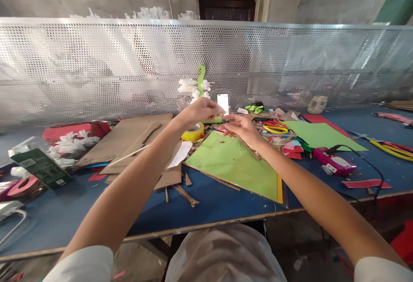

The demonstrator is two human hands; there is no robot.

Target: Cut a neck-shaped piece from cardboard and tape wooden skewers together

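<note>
Both my arms reach out over the blue table (64,217). My left hand (200,110) is closed in a pinch on a narrow green strip (213,119), held just above a yellow tape roll (192,132). My right hand (242,129) hovers close to the strip's right end with its fingers curled; what it holds, if anything, is too small to name. Below both hands lies a large light-green sheet on cardboard (235,163). A small white phone (223,102) stands behind the hands.
Brown cardboard pieces (129,140) lie at left, with a green box (40,168) and white paper flowers (69,144). Yellow scissors (274,128), green paper (318,135) and a pink glue gun (334,163) with cable sit at right. A perforated metal screen (97,66) backs the table.
</note>
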